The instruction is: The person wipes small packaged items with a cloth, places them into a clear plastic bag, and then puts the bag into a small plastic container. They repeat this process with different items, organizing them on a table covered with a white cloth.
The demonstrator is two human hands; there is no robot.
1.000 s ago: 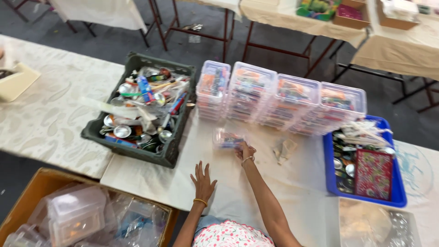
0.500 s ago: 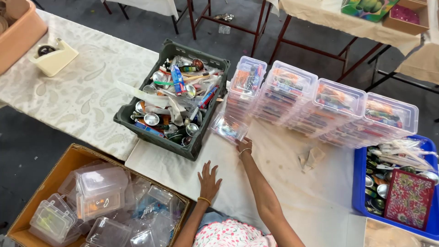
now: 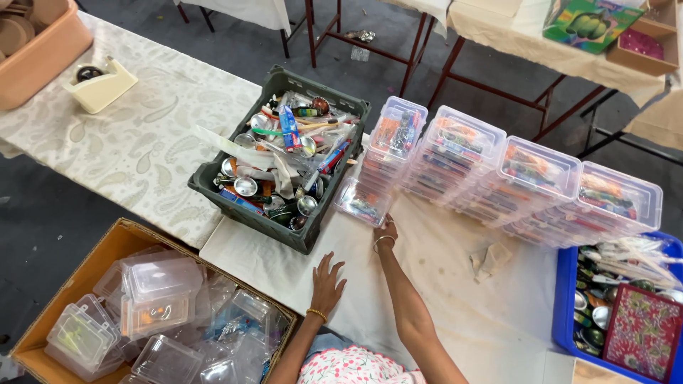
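Pushing a small clear plastic lidded box with coloured contents (image 3: 361,202) leftward since the earlier frame, from the open cloth in front of the row to the foot of the leftmost tall stack of clear plastic lidded boxes (image 3: 398,142). Reaching out with the right hand (image 3: 385,232), touching the small box's near edge with the fingers; being unable to tell whether gripping or only pressing, with the fingertips hidden behind the hand. Resting the left hand (image 3: 328,282) flat on the cream cloth-covered tabletop (image 3: 441,291), fingers spread open, holding nothing. Seeing the small box tilted, leaning against the stack, just beside the dark green plastic crate of tins and oddments (image 3: 284,233).

Doing this well, probably: keeping the push low and even along the near edge, squaring the small box to the stack rather than leaving it tilted, avoiding nudging the tall stack off balance or jamming against the crate wall, bracing with the left hand throughout.

Elsewhere: noting a brown cardboard carton of empty clear boxes (image 3: 107,250) near the left hand, and a blue plastic tray (image 3: 563,306) well apart on the right.
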